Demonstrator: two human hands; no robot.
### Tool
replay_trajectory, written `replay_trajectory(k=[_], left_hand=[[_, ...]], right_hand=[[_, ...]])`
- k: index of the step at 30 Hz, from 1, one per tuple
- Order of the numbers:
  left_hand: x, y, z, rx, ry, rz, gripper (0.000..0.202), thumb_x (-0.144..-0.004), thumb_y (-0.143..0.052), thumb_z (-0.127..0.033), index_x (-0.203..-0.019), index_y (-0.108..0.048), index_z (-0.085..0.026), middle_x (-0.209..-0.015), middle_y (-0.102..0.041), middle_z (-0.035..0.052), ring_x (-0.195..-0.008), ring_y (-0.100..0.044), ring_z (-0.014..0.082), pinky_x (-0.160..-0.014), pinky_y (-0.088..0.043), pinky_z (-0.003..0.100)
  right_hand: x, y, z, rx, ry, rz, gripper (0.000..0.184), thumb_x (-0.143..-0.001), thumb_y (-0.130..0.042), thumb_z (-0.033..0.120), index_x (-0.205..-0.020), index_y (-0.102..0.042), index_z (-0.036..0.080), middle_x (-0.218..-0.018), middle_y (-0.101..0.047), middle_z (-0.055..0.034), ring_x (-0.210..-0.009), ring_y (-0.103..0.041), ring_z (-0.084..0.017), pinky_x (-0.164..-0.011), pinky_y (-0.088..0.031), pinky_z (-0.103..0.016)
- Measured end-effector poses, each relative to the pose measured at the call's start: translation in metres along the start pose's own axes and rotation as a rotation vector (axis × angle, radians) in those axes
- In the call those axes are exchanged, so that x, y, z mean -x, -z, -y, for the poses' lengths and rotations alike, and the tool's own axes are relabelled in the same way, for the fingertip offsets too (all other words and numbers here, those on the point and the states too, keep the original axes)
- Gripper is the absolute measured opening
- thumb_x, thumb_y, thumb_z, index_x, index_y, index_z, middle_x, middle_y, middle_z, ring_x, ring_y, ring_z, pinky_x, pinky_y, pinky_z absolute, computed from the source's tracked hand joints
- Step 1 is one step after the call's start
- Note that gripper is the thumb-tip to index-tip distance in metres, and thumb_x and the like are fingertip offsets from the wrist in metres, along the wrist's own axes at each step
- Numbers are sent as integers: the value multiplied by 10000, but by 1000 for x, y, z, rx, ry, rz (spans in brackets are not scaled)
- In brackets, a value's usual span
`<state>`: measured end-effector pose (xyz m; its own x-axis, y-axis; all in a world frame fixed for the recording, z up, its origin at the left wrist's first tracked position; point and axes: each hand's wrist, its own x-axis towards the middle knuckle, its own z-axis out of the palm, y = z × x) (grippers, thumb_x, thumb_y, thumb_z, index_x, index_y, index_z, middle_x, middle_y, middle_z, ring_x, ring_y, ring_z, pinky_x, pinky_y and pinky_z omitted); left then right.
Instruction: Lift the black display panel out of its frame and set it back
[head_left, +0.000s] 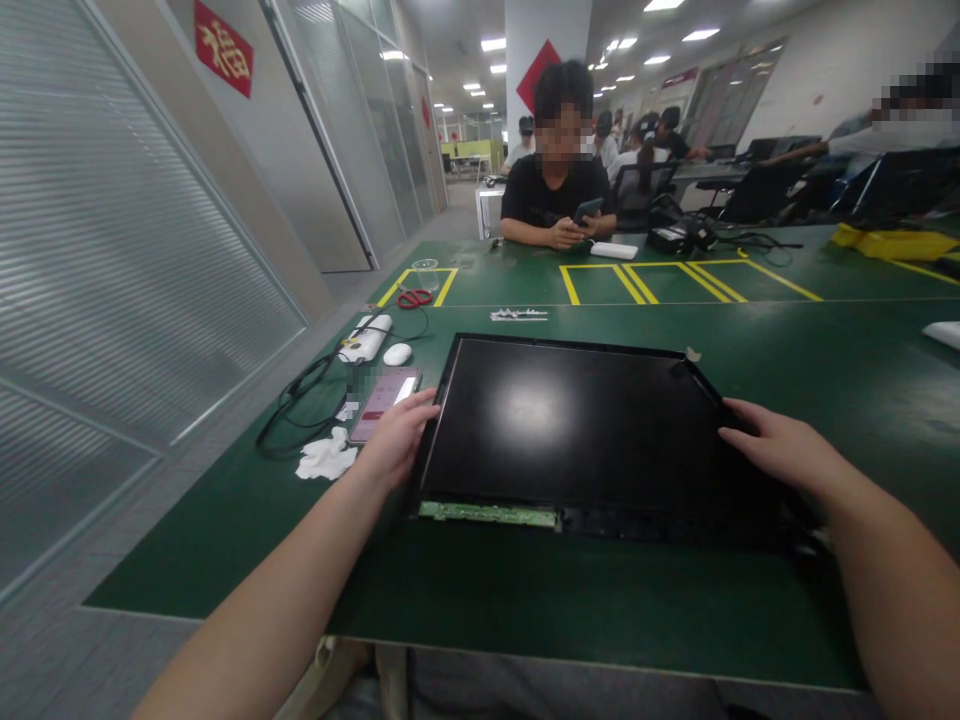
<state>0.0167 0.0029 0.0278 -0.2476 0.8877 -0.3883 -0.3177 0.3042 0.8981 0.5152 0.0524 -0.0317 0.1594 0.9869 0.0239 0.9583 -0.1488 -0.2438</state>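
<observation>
Head view: black display panel over the green table, long axis left to right between the hands. The person's left hand clasps its left edge, right hand its right; neither is nearer.
</observation>
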Motion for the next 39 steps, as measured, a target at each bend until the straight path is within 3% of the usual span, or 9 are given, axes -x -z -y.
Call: replay_trajectory(k=[4, 9, 14, 20, 27, 30, 34, 39], left_hand=[[-2, -2, 4, 57, 32, 16, 768, -817, -602, -27, -1549, -459, -208, -717, -749, -1, -493, -677, 151, -473, -547, 221], [-7, 4, 12, -1, 52, 111, 968, -731, -803, -122, -1590, -401, -319, -728, -749, -24, -490, -689, 184, -488, -570, 275], [-7, 5, 15, -32, 5, 129, 791, -732, -879, -238, -1462, -577, -246, -759, -773, 10, -538, -702, 184, -492, -547, 252], [-2, -3, 15, -82, -66, 112, 536, -785, -843, -277, -1299, -710, -206, -907, -812, 49, -785, -770, 210, -589, -569, 232], [-4, 0, 13, -34, -125, 141, 427, -801, -788, -334, -1189, -776, -156, -1063, -817, 94, -997, -768, 287, -792, -623, 335], [-4, 4, 13, -23, -186, 211, 491, -785, -827, -406, -1196, -780, -141, -1128, -808, 107, -1083, -747, 309, -894, -607, 366], [-1, 8, 13, -45, -249, 291, 629, -675, -939, -362, -1248, -774, -161, -1098, -819, 101, -1080, -748, 328, -938, -584, 375], [4, 4, 12, 27, -282, 332, 612, -644, -951, -336, -1217, -799, -183, -1118, -819, 100, -1119, -736, 364, -971, -584, 415]], right_hand=[[1, 2, 4, -40, -28, 45, 683, -840, -546, 470, -1454, -610, 177, -1331, -722, -138, -1184, -696, -360, -1008, -544, -476], [3, 6, 10, -45, -42, 40, 671, -838, -548, 454, -1446, -616, 177, -1311, -731, -142, -1167, -703, -365, -996, -553, -479], [6, 10, 17, -52, -82, 103, 717, -861, -525, 448, -1514, -558, 154, -1383, -694, -138, -1233, -673, -350, -1035, -534, -440], [8, 11, 18, -62, -82, 99, 707, -866, -533, 441, -1513, -561, 158, -1385, -694, -132, -1240, -669, -348, -1047, -530, -436], [6, 10, 14, -57, -68, 94, 703, -866, -538, 450, -1505, -568, 158, -1369, -701, -143, -1225, -674, -356, -1028, -541, -445], [6, 9, 14, -56, -70, 85, 699, -862, -538, 447, -1500, -575, 165, -1363, -706, -135, -1216, -680, -352, -1031, -539, -445], [6, 7, 14, -71, -53, 59, 680, -845, -546, 427, -1478, -596, 185, -1334, -724, -122, -1199, -691, -348, -1023, -545, -454], [6, 8, 12, -127, -42, 47, 678, -845, -541, 395, -1501, -570, 227, -1345, -721, -101, -1208, -687, -341, -1021, -544, -457]])
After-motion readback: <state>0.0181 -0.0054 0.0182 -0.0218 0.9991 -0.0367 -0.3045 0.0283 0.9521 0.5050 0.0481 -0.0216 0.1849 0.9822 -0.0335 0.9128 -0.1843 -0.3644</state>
